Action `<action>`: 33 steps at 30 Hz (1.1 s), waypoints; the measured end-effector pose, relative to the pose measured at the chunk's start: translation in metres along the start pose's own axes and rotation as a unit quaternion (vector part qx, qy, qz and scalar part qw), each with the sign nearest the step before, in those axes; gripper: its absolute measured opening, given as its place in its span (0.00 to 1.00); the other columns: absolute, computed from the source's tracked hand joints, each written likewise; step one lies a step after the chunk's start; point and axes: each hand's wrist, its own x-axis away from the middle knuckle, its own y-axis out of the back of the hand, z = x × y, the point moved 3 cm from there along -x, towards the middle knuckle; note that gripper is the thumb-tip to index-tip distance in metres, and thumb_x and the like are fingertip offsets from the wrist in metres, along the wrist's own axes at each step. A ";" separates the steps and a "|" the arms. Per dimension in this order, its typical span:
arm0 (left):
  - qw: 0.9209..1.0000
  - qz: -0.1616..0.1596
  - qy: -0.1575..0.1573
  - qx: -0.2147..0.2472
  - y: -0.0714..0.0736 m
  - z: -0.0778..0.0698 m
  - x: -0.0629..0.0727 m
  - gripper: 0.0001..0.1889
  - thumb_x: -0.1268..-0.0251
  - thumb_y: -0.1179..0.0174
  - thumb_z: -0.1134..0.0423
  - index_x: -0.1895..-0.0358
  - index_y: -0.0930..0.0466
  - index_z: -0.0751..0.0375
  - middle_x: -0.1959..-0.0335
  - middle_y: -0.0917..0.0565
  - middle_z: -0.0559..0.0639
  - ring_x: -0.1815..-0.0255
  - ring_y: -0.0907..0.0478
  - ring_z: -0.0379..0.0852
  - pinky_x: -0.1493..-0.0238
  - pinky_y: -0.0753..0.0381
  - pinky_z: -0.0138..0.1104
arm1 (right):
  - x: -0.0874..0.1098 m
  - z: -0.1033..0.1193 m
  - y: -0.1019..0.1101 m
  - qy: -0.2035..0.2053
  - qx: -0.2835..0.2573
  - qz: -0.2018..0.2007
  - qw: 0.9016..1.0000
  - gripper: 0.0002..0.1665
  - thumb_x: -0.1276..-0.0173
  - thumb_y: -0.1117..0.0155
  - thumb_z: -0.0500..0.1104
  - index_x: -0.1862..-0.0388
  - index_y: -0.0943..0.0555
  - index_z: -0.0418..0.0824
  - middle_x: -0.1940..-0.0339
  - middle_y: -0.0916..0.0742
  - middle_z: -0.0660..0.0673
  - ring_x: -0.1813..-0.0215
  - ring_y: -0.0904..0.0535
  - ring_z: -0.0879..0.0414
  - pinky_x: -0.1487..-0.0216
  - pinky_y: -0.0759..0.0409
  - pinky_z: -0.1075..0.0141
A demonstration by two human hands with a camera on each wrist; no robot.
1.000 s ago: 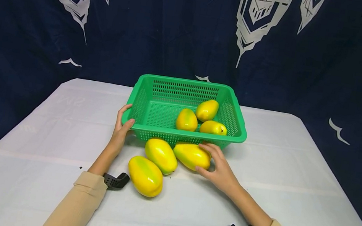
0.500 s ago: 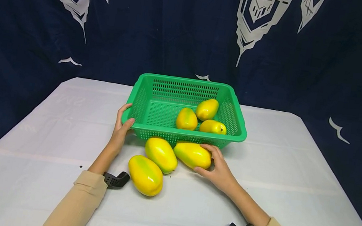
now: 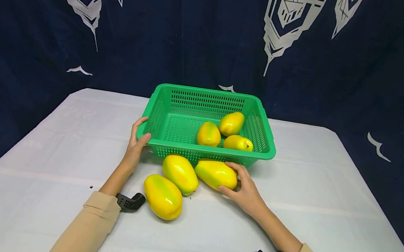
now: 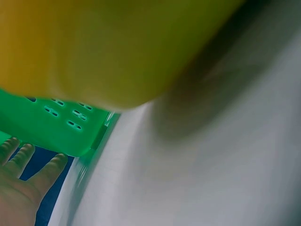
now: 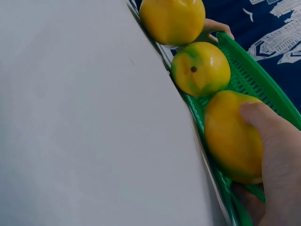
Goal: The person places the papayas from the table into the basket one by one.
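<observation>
In the head view my left hand (image 3: 135, 147) holds the near left corner of a green plastic basket (image 3: 206, 148), its thumb at the front rim and its fingers along the left side. My right hand (image 3: 245, 190) grips the right end of a yellow papaya-like fruit (image 3: 214, 174) lying just in front of the basket. The right wrist view shows my thumb (image 5: 256, 113) pressed on this papaya (image 5: 230, 136), other fingers partly hidden beneath it. To its left lie a second papaya (image 3: 179, 173) and a nearer third papaya (image 3: 162, 197).
Inside the basket, three papayas sit on the right side, one papaya (image 3: 231, 123) behind the other two. A white cloth (image 3: 208, 247) covers the table. Behind it hangs a dark blue patterned curtain (image 3: 184, 33). In the left wrist view a close papaya (image 4: 94, 52) fills the top.
The papaya in my right hand has shifted very slightly to the right. My left hand and the basket stay in place.
</observation>
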 end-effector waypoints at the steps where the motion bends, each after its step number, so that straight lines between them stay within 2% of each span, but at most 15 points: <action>1: 1.000 0.000 0.000 0.000 0.000 0.000 0.000 0.31 0.39 0.56 0.55 0.32 0.53 0.43 0.32 0.51 0.52 0.42 0.40 0.56 0.48 0.36 0.42 | 0.000 0.000 0.000 -0.001 -0.002 0.001 1.000 0.39 0.46 0.31 0.44 0.37 0.38 0.45 0.40 0.30 0.41 0.42 0.31 0.49 0.48 0.28 0.54; 5: 1.000 -0.001 0.001 0.000 0.000 0.000 0.000 0.31 0.39 0.57 0.55 0.32 0.53 0.43 0.32 0.50 0.52 0.42 0.40 0.56 0.48 0.36 0.41 | 0.000 0.002 0.000 -0.004 -0.014 0.004 1.000 0.39 0.46 0.32 0.43 0.37 0.38 0.45 0.39 0.30 0.41 0.42 0.31 0.48 0.49 0.26 0.56; 13: 1.000 0.000 -0.001 -0.004 0.000 -0.001 0.000 0.30 0.39 0.57 0.55 0.32 0.53 0.44 0.32 0.51 0.52 0.41 0.41 0.56 0.48 0.36 0.41 | 0.001 0.007 0.003 0.010 -0.017 -0.003 1.000 0.39 0.47 0.31 0.42 0.37 0.37 0.45 0.38 0.30 0.43 0.40 0.33 0.50 0.47 0.27 0.54; 21: 1.000 -0.001 -0.003 -0.002 0.000 0.001 0.000 0.30 0.39 0.57 0.55 0.32 0.53 0.43 0.32 0.51 0.51 0.41 0.41 0.55 0.49 0.36 0.40 | 0.003 0.015 0.006 0.031 -0.026 -0.016 0.999 0.39 0.48 0.31 0.38 0.37 0.37 0.45 0.38 0.30 0.46 0.40 0.36 0.63 0.47 0.27 0.63; 29: 1.000 0.001 -0.003 -0.001 0.000 0.001 0.000 0.30 0.39 0.57 0.55 0.32 0.53 0.43 0.32 0.50 0.51 0.42 0.40 0.55 0.49 0.35 0.39 | 0.005 0.025 0.008 0.076 -0.028 -0.020 0.996 0.42 0.51 0.30 0.33 0.37 0.36 0.42 0.38 0.30 0.44 0.39 0.38 0.70 0.48 0.26 0.61; 33: 1.000 0.001 -0.006 -0.004 0.000 0.000 0.000 0.31 0.39 0.57 0.55 0.32 0.53 0.44 0.33 0.50 0.52 0.42 0.40 0.54 0.49 0.35 0.39 | 0.006 0.032 0.010 0.107 -0.025 -0.022 0.994 0.41 0.51 0.30 0.34 0.38 0.36 0.42 0.38 0.30 0.45 0.38 0.38 0.70 0.46 0.26 0.65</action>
